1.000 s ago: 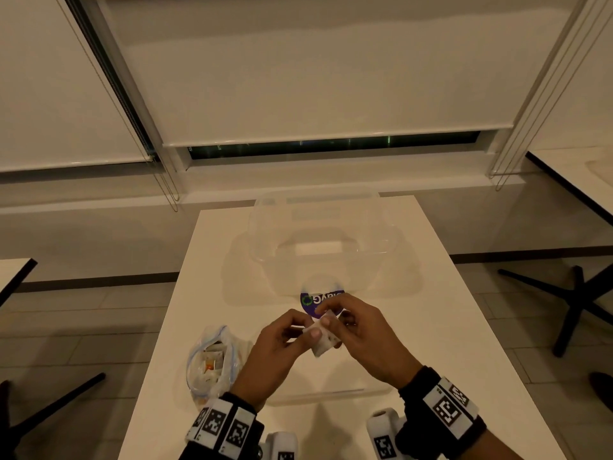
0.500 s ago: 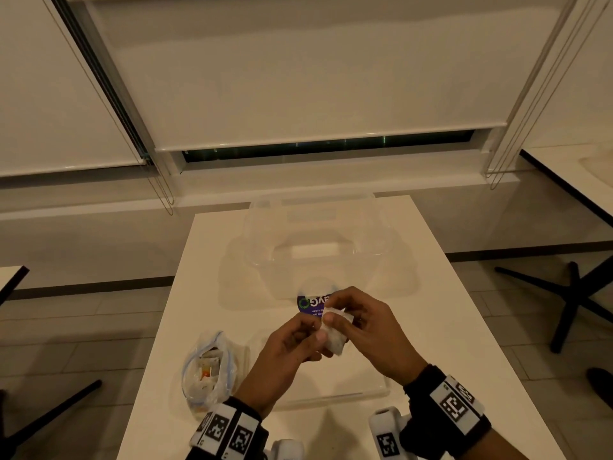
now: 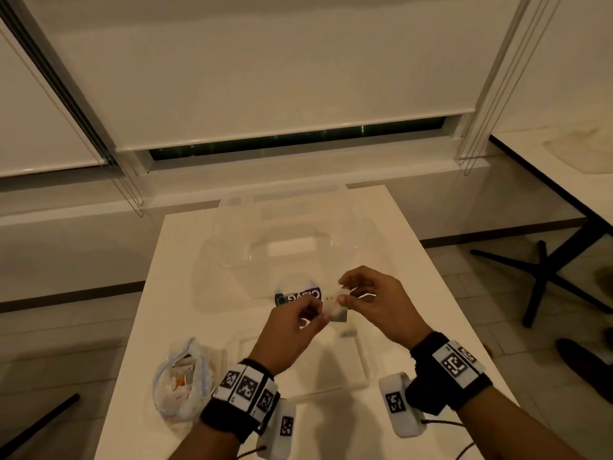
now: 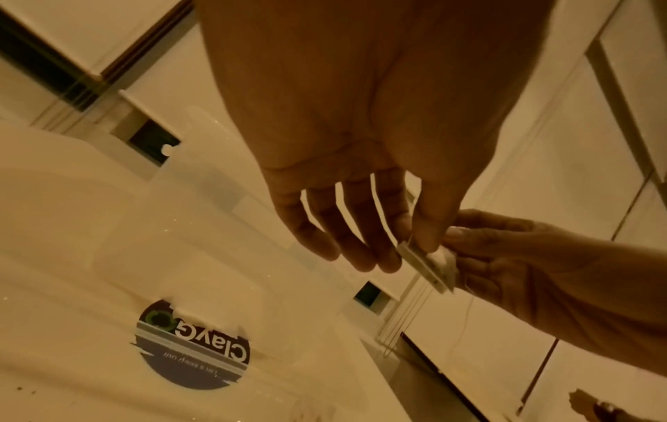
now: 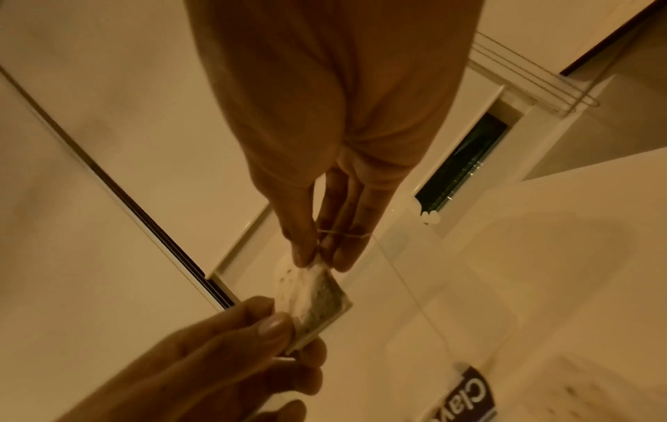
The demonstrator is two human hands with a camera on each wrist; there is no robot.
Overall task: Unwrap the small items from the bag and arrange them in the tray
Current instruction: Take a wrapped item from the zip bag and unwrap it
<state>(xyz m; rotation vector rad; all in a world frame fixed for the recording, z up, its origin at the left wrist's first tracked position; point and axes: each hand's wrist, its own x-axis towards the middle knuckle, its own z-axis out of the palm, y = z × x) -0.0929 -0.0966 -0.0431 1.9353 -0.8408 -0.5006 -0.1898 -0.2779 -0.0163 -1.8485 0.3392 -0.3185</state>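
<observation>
A small white tea bag (image 3: 334, 309) with dark leaves inside hangs between my two hands above the table. My left hand (image 3: 322, 315) pinches its lower edge (image 5: 307, 328) between thumb and forefinger. My right hand (image 3: 343, 293) pinches its upper corner (image 5: 314, 264); a thin string (image 5: 408, 288) loops off those fingers. Below my hands lies a flat clear tray (image 3: 363, 363) holding one small pale piece (image 3: 347, 333). A clear zip bag (image 3: 180, 381) of wrapped items lies to the left of the tray. The tea bag (image 4: 431, 267) appears edge-on in the left wrist view.
A clear plastic tub (image 3: 232, 237) with a round dark sticker (image 3: 298, 297) stands on the white table (image 3: 431, 310) behind my hands. Window blinds and a ledge lie beyond. Another table (image 3: 547, 161) and a black chair base (image 3: 544, 277) stand to the right.
My hands have drawn slightly apart, and the white packet held close between them now shows as a tea bag stretched between both pinches.
</observation>
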